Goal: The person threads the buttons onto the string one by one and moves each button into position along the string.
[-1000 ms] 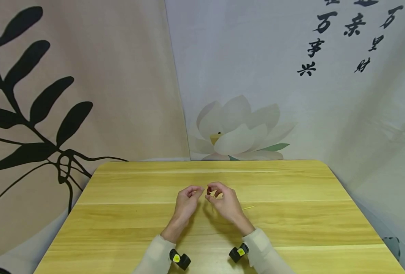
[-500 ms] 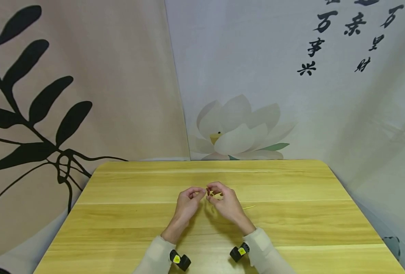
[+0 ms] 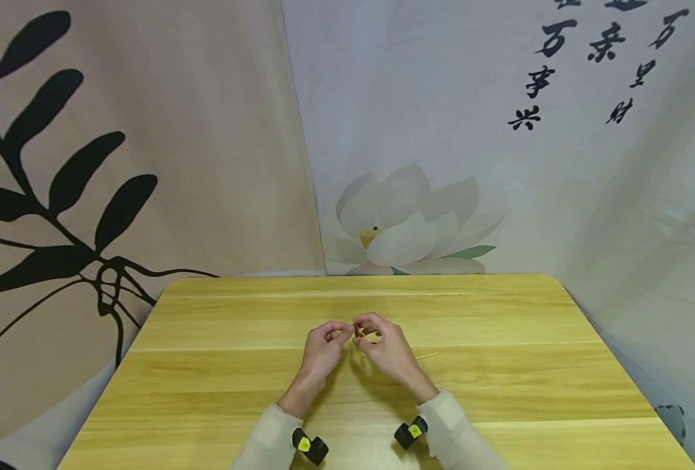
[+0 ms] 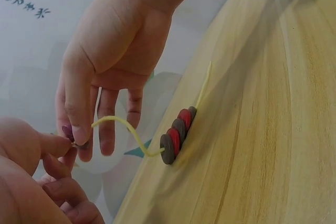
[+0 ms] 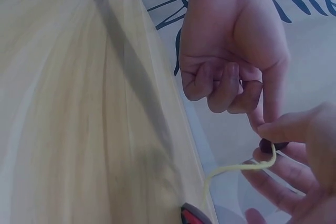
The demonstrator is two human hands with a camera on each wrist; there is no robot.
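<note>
In the head view my right hand (image 3: 387,343) holds a dark red disc bead (image 3: 356,331) between thumb and fingers. My left hand (image 3: 322,352) meets it, thumb and forefinger pinched right at the bead; in the left wrist view a small pale cord tip shows there. A yellow cord (image 4: 119,119) runs from the right thumb down to a row of grey and red disc beads (image 4: 176,137) threaded on it at the table. The right wrist view shows the cord (image 5: 231,168) reaching the dark bead (image 5: 266,145), with the left hand's other fingers curled.
The wooden table (image 3: 206,391) lies under both hands. A free tail of the yellow cord (image 3: 427,356) shows beside the right wrist. Printed curtains (image 3: 417,98) hang behind the table and at its sides. Each wrist wears a small black camera (image 3: 312,447).
My left fingertips have moved right, from a gap beside the bead to right against it. The bead looks turned edge-on; in the last half second the hands have barely moved.
</note>
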